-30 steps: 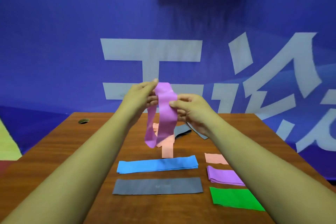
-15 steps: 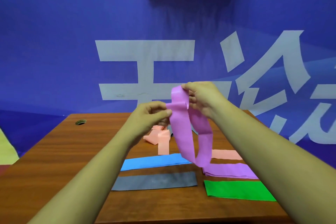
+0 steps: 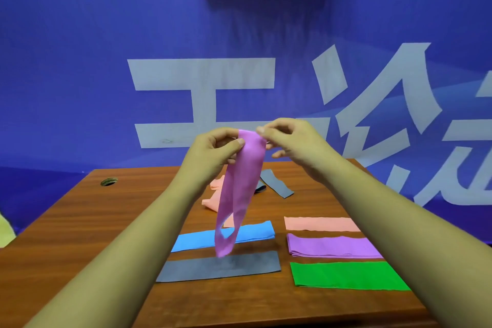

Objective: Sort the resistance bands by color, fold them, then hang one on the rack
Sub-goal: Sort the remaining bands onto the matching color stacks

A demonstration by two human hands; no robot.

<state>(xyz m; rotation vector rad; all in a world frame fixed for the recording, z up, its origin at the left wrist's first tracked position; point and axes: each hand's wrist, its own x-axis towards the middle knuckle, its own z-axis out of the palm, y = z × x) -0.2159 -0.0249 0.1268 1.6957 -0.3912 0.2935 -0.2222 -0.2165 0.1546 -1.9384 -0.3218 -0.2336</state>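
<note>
Purple band (image 3: 241,194) hangs over the table's (image 3: 80,221) middle, its top clamped between fingers (image 3: 237,143) of my left hand (image 3: 213,152) and right hand (image 3: 291,141). Risk: a slack pinch drops it onto the blue band (image 3: 197,241).

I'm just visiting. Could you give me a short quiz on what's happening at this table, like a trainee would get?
1. True or false: the left hand and right hand both hold a purple band above the table.
2. Which band lies nearest the camera on the right? A green band; B red band; C white band.
3. What colour is the flat band just nearer than the blue band?
Key: 1 true; 2 A; 3 grey band.
</note>
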